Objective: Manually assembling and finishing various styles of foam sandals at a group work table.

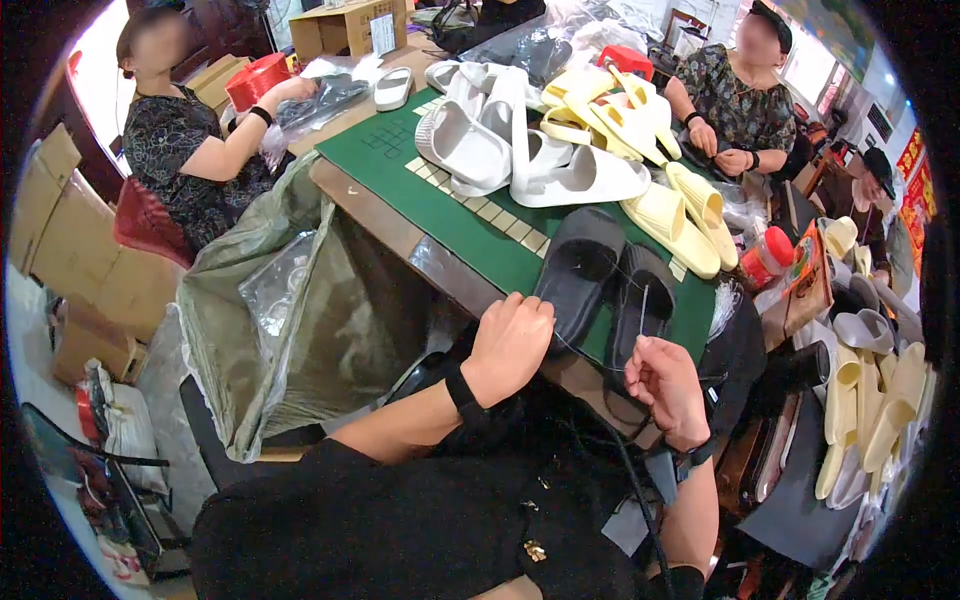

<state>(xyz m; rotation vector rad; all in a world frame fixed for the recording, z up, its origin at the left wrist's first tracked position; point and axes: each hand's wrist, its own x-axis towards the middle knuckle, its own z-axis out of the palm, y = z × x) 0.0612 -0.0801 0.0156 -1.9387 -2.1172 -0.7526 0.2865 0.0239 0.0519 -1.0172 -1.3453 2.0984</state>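
A pair of black slippers lies at the table's near edge: the left slipper [578, 270] and the right slipper [641, 295], side by side. My left hand [508, 348] is closed at the near end of the left slipper, its fingers curled downward; what they grip is hidden. Before the right slipper, my right hand [664, 385] pinches a thin, pale needle [643, 312] that points up over it. A fine thread seems to run between my hands, though it is faint.
White slippers [464, 148] and yellow slippers [680, 225] are piled on the green mat [375, 150]. A large sack [250, 330] gapes at the left. A red-lidded jar [768, 255] stands right, near more slippers [890, 400]. Co-workers sit around the table, hands on their own work.
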